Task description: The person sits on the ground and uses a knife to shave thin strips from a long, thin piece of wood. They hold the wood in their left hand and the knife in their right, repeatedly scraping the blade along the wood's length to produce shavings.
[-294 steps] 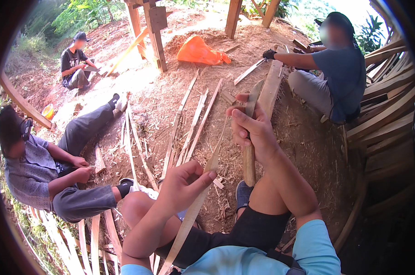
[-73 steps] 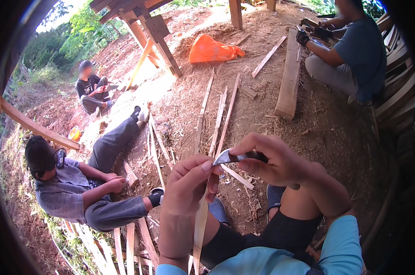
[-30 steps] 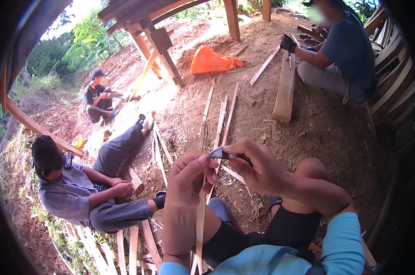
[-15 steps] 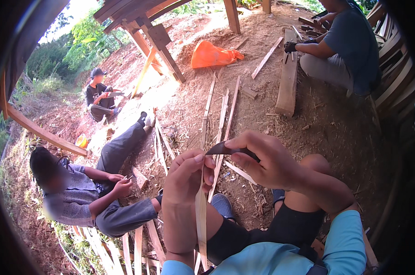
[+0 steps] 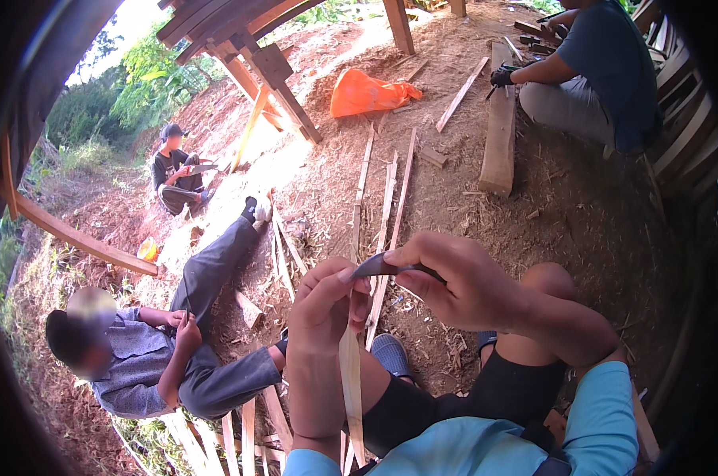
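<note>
My left hand (image 5: 321, 313) is closed around a thin, pale wood strip (image 5: 351, 389). The strip runs down past my left wrist toward my lap. Between the thumb and fingers of my right hand (image 5: 466, 285) is a dark, curved knife (image 5: 368, 267); my palm hides its rear part. Its pointed end meets the thumb and fingertips of my left hand at the top of the strip. Both hands are raised close together above my knees.
Long wood strips (image 5: 402, 186) lie on the dirt ahead. A thick plank (image 5: 497, 151) rests near a seated person (image 5: 605, 79) at far right. Two people sit to the left, the nearer one (image 5: 141, 349) beside me. An orange bag (image 5: 363, 94) lies below a timber frame (image 5: 275, 75).
The knife has tilted slightly, and its broad side now catches more light. The nearer person on the left has raised their hands and leaned back. My hands stay nearly in place.
</note>
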Available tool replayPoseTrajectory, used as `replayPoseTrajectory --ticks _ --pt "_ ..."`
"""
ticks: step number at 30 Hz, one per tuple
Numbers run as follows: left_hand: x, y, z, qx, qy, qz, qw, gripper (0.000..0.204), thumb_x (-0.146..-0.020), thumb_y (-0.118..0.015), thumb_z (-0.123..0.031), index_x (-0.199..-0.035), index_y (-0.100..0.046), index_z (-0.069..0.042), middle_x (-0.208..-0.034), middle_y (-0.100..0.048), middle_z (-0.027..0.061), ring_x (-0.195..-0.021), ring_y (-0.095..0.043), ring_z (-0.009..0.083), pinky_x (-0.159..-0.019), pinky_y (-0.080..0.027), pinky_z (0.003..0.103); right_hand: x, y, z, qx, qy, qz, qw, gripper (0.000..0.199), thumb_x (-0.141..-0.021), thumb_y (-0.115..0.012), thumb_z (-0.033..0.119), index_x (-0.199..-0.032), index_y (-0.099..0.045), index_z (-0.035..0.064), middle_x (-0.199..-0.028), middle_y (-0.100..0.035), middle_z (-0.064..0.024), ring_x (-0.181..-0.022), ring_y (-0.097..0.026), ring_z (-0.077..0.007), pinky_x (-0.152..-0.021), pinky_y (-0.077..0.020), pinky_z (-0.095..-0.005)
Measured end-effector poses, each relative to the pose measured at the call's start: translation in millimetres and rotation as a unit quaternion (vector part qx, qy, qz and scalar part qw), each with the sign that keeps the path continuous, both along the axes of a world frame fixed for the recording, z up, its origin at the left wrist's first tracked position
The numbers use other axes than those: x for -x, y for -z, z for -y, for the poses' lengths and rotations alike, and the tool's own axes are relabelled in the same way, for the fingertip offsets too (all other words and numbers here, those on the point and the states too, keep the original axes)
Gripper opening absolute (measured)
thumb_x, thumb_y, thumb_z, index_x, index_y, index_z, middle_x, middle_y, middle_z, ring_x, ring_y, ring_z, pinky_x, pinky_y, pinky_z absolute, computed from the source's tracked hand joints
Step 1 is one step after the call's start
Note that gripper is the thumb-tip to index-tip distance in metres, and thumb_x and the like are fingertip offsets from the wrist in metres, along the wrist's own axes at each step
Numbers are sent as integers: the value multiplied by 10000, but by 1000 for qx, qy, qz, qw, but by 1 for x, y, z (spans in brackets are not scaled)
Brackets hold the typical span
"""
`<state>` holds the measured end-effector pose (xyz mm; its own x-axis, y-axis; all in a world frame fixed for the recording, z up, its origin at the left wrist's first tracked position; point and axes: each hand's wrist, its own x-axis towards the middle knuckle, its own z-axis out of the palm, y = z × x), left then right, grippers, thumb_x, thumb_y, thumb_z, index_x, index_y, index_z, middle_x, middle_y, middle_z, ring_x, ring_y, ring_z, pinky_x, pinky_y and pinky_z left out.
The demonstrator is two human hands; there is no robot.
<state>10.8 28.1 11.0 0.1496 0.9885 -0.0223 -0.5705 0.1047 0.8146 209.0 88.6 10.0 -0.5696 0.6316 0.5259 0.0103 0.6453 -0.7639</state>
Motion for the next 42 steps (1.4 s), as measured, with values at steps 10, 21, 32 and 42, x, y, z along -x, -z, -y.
replayPoseTrajectory --ticks 10,21,32,42 --pt "-9 -4 5 -69 124 19 990 244 -923 -452 -142 -859 -593 46 -534 -519 61 -414 -483 116 -384 -385 227 1 13 -26 85 128 -52 987 119 -947 -514 120 -1037 -485 48 -693 -490 -51 -588 -483 -99 -516 -381 -279" --pt "1 5 -13 22 -36 -85 995 196 -948 -493 -194 -912 -601 -35 -662 -557 13 -585 -530 70 -505 -412 201 16 9 20 429 -82 -112 893 462 -876 -658 197 -1191 -364 30 -973 -535 -73 -766 -556 -75 -638 -462 -214" --pt "-2 11 -24 96 -146 -62 983 215 -932 -526 -246 -798 -565 -83 -731 -576 20 -654 -546 87 -548 -412 216 53 39 60 546 -172 -30 819 602 -842 -697 192 -1260 -297 26 -1004 -517 -96 -766 -561 -89 -628 -480 -221" --pt "26 33 69 73 151 -353 920 507 -951 -488 -378 -1275 -414 5 -1173 -549 124 -1041 -572 228 -897 -448 362 21 38 -35 548 -8 -151 823 412 -872 -659 178 -1152 -388 46 -688 -481 13 -452 -423 -31 -367 -365 -201"
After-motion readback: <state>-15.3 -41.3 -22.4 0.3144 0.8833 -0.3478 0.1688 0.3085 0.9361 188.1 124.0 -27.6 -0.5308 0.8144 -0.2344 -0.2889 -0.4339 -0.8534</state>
